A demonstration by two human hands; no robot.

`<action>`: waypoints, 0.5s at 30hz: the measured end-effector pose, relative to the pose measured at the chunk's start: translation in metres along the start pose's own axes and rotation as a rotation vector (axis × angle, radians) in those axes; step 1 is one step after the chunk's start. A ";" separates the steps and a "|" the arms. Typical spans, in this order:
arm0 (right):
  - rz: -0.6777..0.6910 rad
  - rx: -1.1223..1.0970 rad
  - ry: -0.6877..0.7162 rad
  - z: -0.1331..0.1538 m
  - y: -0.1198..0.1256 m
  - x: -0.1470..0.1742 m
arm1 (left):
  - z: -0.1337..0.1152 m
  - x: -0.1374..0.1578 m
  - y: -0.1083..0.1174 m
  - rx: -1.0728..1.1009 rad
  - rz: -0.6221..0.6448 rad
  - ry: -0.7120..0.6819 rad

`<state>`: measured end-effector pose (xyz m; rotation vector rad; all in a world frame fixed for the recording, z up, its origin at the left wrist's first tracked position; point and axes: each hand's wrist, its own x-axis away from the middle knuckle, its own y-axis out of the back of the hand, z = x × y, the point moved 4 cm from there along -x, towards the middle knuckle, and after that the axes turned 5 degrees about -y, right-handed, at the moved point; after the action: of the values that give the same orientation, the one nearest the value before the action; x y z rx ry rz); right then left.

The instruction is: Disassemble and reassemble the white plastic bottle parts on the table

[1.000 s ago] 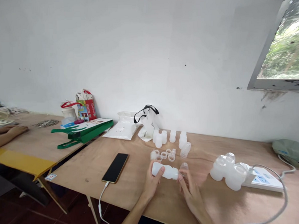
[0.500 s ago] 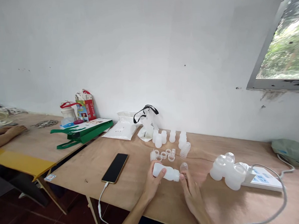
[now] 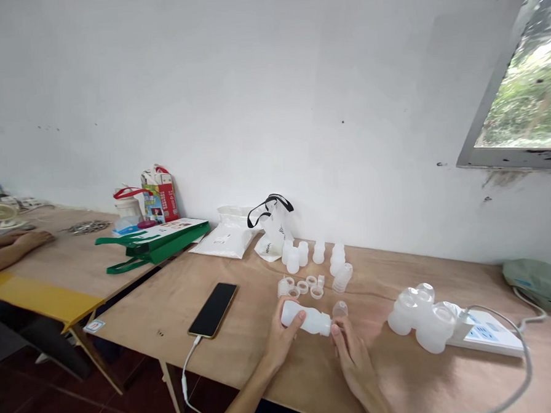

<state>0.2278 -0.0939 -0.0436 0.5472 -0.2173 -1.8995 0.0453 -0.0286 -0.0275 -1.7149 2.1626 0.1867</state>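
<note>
My left hand is wrapped round a translucent white plastic bottle, which lies tilted on its side with its neck to the right. At the bottle's mouth, my right hand has thumb and fingers pinched together. Whatever those fingertips grip is too small or hidden to make out. A clear dome-shaped cap sits just beyond the right fingertips. Behind the held bottle lie several white rings. Farther back are more white bottles, one of them a ribbed bottle that leans over.
To the left lies a phone on a charging cable. A group of bottles stands at right beside a power strip and its cord. White bags and a green bag lie farther back. Another person's hands rest on the left table.
The view has shifted very slightly. Both hands and the bottle keep nearly the same pose.
</note>
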 end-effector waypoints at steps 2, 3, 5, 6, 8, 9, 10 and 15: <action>0.061 -0.004 0.021 -0.001 -0.002 0.000 | -0.001 0.001 0.000 0.002 0.010 0.001; 0.073 -0.004 0.026 -0.002 -0.002 -0.001 | -0.002 0.001 -0.001 0.004 0.016 0.005; 0.061 -0.011 0.028 -0.001 0.000 -0.001 | -0.002 0.002 -0.002 0.009 0.026 0.021; 0.054 -0.013 0.027 -0.001 0.000 -0.001 | -0.002 0.002 -0.002 0.011 0.030 0.032; 0.032 -0.016 0.027 0.001 0.001 0.000 | -0.002 0.003 -0.003 0.013 0.044 0.045; 0.012 -0.022 0.025 0.002 0.002 0.000 | -0.002 0.003 -0.003 0.010 0.052 0.048; -0.008 -0.035 0.021 0.003 0.002 0.000 | -0.002 0.003 -0.003 0.004 0.063 0.047; -0.078 -0.181 -0.067 0.001 0.004 -0.002 | -0.002 0.003 -0.006 -0.137 0.177 -0.016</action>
<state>0.2316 -0.0935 -0.0403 0.3753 -0.0666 -1.9913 0.0500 -0.0336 -0.0257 -1.5838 2.3382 0.4029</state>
